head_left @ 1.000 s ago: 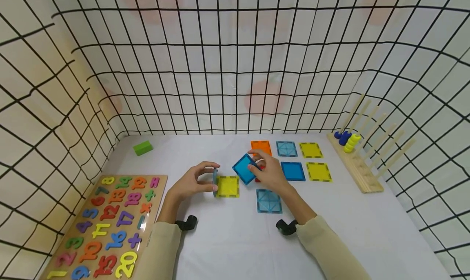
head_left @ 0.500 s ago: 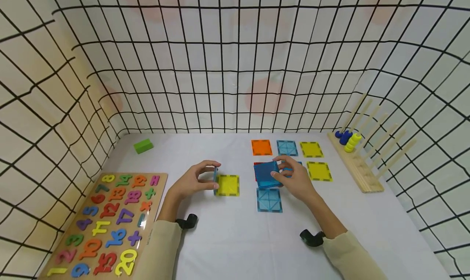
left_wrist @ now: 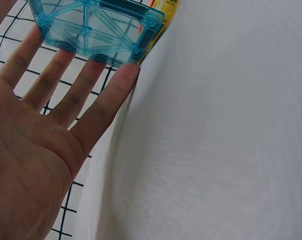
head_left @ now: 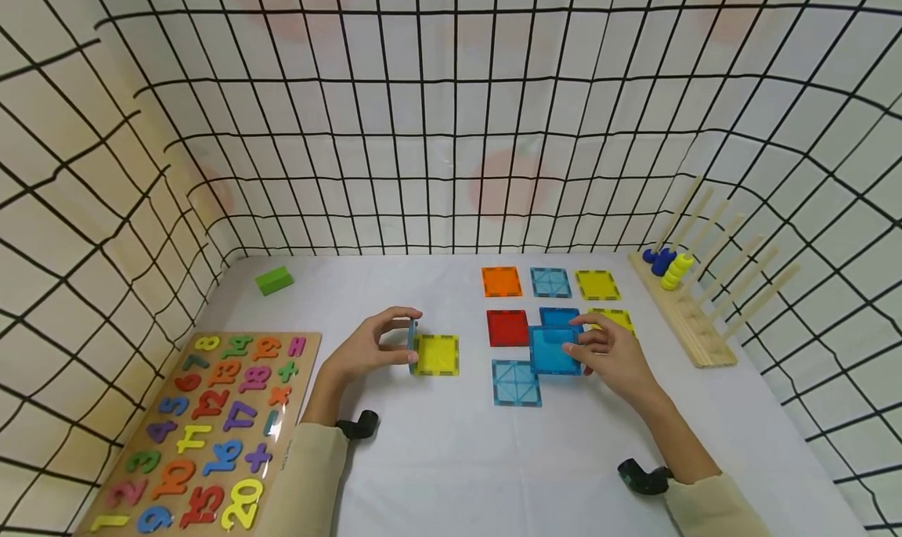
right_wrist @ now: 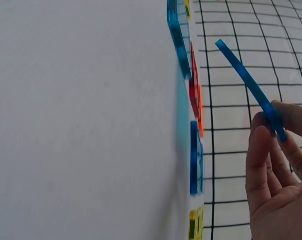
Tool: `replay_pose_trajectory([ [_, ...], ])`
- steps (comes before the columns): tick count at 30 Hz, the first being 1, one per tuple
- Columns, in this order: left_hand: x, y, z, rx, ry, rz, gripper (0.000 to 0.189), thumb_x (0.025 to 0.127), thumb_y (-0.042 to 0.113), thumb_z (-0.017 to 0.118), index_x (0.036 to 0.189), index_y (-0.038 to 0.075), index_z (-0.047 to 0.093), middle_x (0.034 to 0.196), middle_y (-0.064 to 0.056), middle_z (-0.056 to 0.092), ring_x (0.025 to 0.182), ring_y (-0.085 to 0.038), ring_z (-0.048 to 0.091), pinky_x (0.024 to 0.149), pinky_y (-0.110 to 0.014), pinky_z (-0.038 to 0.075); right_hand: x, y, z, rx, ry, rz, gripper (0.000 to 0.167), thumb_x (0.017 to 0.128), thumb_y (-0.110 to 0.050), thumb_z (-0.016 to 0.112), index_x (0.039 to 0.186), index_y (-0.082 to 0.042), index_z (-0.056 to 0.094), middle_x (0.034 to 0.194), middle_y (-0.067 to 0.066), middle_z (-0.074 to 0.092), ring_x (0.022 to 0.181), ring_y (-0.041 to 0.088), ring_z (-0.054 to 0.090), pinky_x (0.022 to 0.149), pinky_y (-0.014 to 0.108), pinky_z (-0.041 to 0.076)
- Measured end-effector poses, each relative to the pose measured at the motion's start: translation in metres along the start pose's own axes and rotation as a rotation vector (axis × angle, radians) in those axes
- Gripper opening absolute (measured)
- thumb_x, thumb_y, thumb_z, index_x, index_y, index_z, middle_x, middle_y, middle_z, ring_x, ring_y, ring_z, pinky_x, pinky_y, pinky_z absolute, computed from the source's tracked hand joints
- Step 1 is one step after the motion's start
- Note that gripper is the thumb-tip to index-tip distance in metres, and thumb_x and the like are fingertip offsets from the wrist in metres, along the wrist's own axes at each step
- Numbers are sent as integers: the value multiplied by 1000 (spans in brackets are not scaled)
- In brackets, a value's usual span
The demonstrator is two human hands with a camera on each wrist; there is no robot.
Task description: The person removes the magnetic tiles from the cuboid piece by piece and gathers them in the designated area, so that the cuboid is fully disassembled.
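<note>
My left hand (head_left: 369, 345) holds a light blue magnetic tile (left_wrist: 91, 27) between thumb and fingers. That tile stands upright along the left edge of a yellow magnetic tile (head_left: 438, 355) lying flat. To the right, my right hand (head_left: 615, 358) pinches a blue magnetic tile (head_left: 551, 351) by its right edge. In the right wrist view this blue tile (right_wrist: 248, 80) is tilted and off the table. From the head it partly covers another blue tile (head_left: 560, 316) behind it and a corner of a light blue tile (head_left: 516, 383).
Flat tiles lie around the right hand: red (head_left: 507, 329), orange (head_left: 502, 282), light blue (head_left: 550, 282) and yellow (head_left: 597, 285). A number puzzle board (head_left: 299, 365) is at left, a green block (head_left: 274, 280) behind it. A wooden peg stand (head_left: 694, 333) stands right. Black wire mesh surrounds the table.
My right hand has moved right with the blue tile, away from the yellow tile, uncovering the red and orange tiles. My left hand stays put with the upright light blue tile.
</note>
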State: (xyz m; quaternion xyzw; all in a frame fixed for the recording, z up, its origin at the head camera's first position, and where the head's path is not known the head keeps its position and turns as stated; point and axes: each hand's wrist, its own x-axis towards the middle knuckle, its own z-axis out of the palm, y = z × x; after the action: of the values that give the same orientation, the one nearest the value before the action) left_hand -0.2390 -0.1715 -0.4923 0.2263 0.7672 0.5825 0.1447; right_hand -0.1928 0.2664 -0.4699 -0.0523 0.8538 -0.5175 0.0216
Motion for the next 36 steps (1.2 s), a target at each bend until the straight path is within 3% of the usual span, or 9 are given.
replay_pose_trajectory([
  [11, 1, -1, -2, 2, 3, -4, 72, 86, 14, 84, 149, 11, 49, 160, -11, 44, 148, -36, 39, 114, -63, 41, -11, 24, -26, -12, -41, 58, 51, 93, -25, 78, 136, -6, 57, 100, 17, 73, 70, 21, 69, 67, 30, 62],
  [22, 2, -2, -1, 1, -2, 6, 72, 87, 16, 83, 149, 8, 48, 160, -13, 44, 147, -38, 39, 114, -64, 40, -12, 36, -28, -119, -106, 191, 57, 89, -37, 81, 132, -6, 62, 106, 13, 65, 72, 21, 67, 66, 27, 60],
  [36, 1, 0, -1, -4, 1, -31, 73, 86, 13, 84, 149, 12, 49, 160, -7, 44, 148, -35, 40, 112, -57, 46, -9, 35, -22, -309, -122, 171, 46, 89, -33, 81, 123, -5, 67, 100, 9, 63, 66, 19, 59, 56, 25, 53],
])
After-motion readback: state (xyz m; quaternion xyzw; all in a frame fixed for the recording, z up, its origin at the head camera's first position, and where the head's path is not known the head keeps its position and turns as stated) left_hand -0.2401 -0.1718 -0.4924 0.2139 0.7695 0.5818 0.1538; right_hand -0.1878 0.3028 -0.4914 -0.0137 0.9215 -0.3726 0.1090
